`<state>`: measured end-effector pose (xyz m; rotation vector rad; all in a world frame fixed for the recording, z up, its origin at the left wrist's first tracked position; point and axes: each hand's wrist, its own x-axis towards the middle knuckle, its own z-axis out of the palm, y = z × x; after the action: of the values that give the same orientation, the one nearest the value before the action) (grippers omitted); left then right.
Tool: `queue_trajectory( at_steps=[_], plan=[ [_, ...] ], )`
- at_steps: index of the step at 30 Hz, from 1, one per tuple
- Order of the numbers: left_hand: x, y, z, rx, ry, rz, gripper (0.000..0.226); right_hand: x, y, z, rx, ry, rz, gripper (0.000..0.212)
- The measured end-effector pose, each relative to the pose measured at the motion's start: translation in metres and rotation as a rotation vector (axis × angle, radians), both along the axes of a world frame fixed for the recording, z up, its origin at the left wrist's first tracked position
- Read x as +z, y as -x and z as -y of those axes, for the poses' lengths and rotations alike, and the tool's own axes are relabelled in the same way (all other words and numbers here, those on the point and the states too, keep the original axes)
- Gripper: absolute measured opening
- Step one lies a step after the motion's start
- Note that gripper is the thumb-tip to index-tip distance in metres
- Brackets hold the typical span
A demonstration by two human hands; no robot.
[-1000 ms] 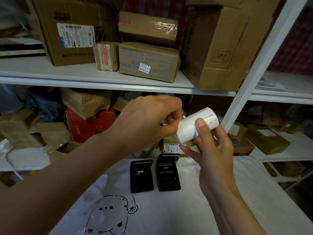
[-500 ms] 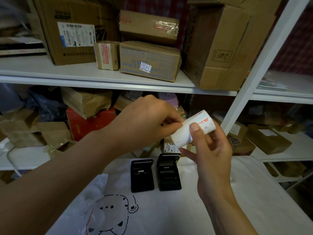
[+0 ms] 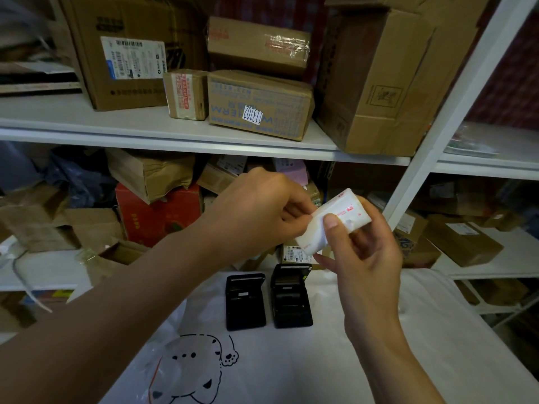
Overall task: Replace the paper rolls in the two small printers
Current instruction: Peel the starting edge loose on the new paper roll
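- While both hands are raised above the bench [image 3: 364, 360], the wrapped paper roll [image 3: 335, 221] sits between them in mid-air, tilted with its far end higher and to the right.
- Right hand [image 3: 367, 258]: its fingers [image 3: 331, 221] are curled around the roll, the thumb lying across the front of the white wrapper, which carries small red print.
- Left hand [image 3: 262, 214]: its fingers are bent in a pinch at the lower left end of the roll, gripping the wrapper there; the exact fingertip contact is hidden behind the knuckles.
- Two small black printers lie side by side on the white cloth [image 3: 320, 374] that covers the bench, directly under the hands.
- Left printer [image 3: 246, 301] and right printer [image 3: 291, 295] are just beside each other without clearly touching; the right printer's lid looks raised at its far end, while the left one's state I cannot tell.
- A cartoon animal drawing [image 3: 201, 363] is printed on the cloth nearer the camera, with a clear plastic bag [image 3: 163, 345] lying partly over it.
- Behind the bench stands a white shelf unit [image 3: 175, 132] stacked with cardboard boxes [image 3: 259, 103], one of them bearing a "113102" sticker; a red box [image 3: 157, 214] sits on the lower level.
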<state>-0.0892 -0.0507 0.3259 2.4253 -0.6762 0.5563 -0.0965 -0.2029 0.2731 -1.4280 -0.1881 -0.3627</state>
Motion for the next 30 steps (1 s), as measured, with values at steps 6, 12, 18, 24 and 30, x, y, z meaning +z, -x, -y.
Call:
queue_trajectory(
  at_steps=[6,12,18,24,30],
  plan=[
    [0.0,0.001,0.004,0.058,0.0,0.033,0.021,0.003,0.002,0.0,0.021,-0.025,-0.005,0.038],
    [-0.004,0.001,0.015,0.189,0.036,0.099,0.029,0.004,0.002,-0.005,-0.057,-0.09,0.017,0.033],
    [-0.007,-0.001,0.018,0.232,0.035,0.16,0.027,0.004,0.003,-0.009,-0.094,-0.108,0.011,0.035],
    [-0.007,-0.013,0.01,0.249,0.181,0.01,0.013,0.006,-0.004,-0.004,0.069,-0.099,-0.123,0.037],
    [-0.026,-0.015,0.002,0.262,-0.012,-0.064,0.02,-0.012,-0.012,-0.004,0.14,-0.092,-0.285,0.031]
  ],
)
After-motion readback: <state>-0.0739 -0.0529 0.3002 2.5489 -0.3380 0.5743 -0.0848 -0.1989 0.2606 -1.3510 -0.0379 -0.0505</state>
